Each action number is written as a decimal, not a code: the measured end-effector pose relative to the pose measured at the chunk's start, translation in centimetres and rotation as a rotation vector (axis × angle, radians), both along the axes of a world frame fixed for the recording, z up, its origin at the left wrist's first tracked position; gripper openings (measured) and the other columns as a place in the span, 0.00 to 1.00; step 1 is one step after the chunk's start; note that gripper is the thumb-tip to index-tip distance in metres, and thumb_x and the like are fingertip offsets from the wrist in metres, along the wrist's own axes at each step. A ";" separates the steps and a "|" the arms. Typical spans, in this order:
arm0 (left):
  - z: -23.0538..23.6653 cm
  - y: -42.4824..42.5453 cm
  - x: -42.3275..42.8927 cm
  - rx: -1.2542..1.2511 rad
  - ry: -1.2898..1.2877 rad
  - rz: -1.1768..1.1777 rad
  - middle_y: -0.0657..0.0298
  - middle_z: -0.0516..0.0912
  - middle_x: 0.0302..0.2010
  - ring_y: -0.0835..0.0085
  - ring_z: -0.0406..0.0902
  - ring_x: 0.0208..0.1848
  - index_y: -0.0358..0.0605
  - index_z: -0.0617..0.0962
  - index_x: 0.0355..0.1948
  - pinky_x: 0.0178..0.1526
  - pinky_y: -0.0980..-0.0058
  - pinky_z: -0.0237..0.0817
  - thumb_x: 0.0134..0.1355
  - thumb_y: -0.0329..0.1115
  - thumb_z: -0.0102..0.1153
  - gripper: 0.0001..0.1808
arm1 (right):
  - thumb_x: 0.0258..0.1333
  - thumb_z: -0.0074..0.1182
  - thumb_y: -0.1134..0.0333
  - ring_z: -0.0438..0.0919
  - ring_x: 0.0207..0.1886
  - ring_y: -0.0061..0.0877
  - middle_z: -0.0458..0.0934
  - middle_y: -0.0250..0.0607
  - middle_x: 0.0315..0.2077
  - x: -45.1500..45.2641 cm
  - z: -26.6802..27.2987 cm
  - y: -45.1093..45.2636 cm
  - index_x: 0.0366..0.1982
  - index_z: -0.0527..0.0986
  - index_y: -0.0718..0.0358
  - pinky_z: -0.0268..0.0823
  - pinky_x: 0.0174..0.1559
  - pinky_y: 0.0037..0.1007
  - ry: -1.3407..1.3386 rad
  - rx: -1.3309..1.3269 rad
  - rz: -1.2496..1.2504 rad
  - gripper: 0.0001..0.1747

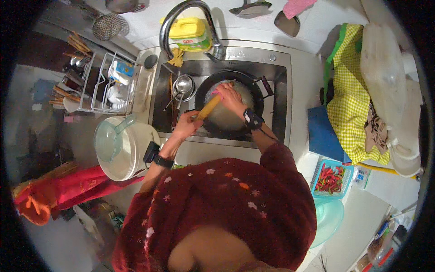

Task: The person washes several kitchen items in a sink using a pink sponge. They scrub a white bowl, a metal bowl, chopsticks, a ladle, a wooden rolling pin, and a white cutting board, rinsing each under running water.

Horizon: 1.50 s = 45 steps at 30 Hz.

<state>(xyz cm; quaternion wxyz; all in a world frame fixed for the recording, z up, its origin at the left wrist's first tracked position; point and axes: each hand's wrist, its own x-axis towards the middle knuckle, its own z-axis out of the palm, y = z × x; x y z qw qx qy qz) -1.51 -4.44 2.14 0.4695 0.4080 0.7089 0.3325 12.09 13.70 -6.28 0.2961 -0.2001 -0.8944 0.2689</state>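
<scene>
A dark wok (200, 86) sits in the stainless steel sink (287, 78), holding cloudy, foamy water (224, 117). Over it, a long yellowish utensil (208, 108), seemingly wooden, slants between my hands. My left hand (188, 123) grips its lower end at the wok's near left rim. Around the upper part, my right hand (230, 96) is closed with a bit of pink cloth or sponge (215, 92) showing under the fingers. The utensil's far tip pokes out just past that hand; its full shape is hidden.
Left of the wok lie a metal ladle (184, 85) and bowl. The faucet (164, 30) arches behind, near a yellow-lidded container (190, 32). A white bucket (131, 153) with a green dipper (107, 141) stands left. Red chillies fill a blue basket (316, 193) at right.
</scene>
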 end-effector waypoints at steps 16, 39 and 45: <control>1.1 -2.1 1.1 -0.089 -0.503 0.433 0.69 0.70 0.17 0.84 0.59 0.11 0.40 0.74 0.39 0.13 0.81 0.45 0.60 0.35 0.56 0.10 | 0.52 0.53 0.61 0.76 0.24 0.42 0.76 0.45 0.19 6.2 -16.0 1.7 0.24 0.75 0.64 0.68 0.29 0.39 -0.014 -1.612 -0.086 0.12; -3.9 -1.6 5.1 -0.010 -0.468 0.130 0.62 0.79 0.30 0.73 0.77 0.27 0.40 0.75 0.43 0.27 0.75 0.69 0.66 0.49 0.44 0.21 | 0.59 0.45 0.58 0.73 0.26 0.30 0.73 0.38 0.25 4.2 -3.5 -2.9 0.34 0.68 0.61 0.67 0.28 0.36 0.515 -1.456 -0.349 0.13; -5.1 -2.0 4.1 -0.060 -0.438 0.001 0.58 0.78 0.38 0.71 0.78 0.34 0.40 0.74 0.47 0.31 0.73 0.71 0.65 0.42 0.48 0.17 | 0.58 0.43 0.59 0.69 0.17 0.26 0.69 0.35 0.18 6.7 -2.6 -0.6 0.29 0.67 0.61 0.64 0.20 0.31 0.715 -1.295 -0.548 0.12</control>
